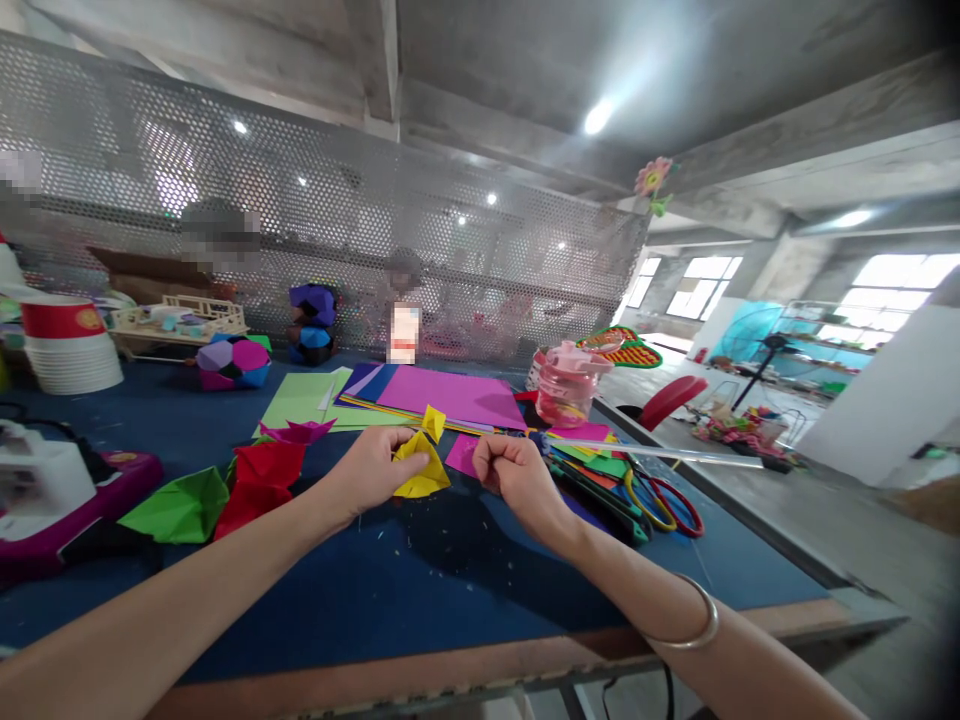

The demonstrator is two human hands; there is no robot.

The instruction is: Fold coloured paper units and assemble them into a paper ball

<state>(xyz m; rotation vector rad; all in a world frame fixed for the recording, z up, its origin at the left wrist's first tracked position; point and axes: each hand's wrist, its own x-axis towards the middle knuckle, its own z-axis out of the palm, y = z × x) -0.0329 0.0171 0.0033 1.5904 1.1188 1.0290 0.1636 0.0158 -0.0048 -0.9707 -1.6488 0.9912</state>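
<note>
Midway between front and back edges of surface (pixel 345 610), left hand (pixel 375 465) pinched yellow folded paper (pixel 421 478) between thumb and fingers. Right hand (pixel 517 475) curled beside pink paper square (pixel 460 455), fingertips close together; whether they held anything could not be told. Yellow piece looked light, thin, stiffer along creases, easily crushed, hardly slippery; layered folds seemed safest hold.

You can read no words or numbers here: the gold emblem on the stacked paper cups (pixel 71 350) and the pale marking on the pink bottle (pixel 568 388) are too blurred.
</note>
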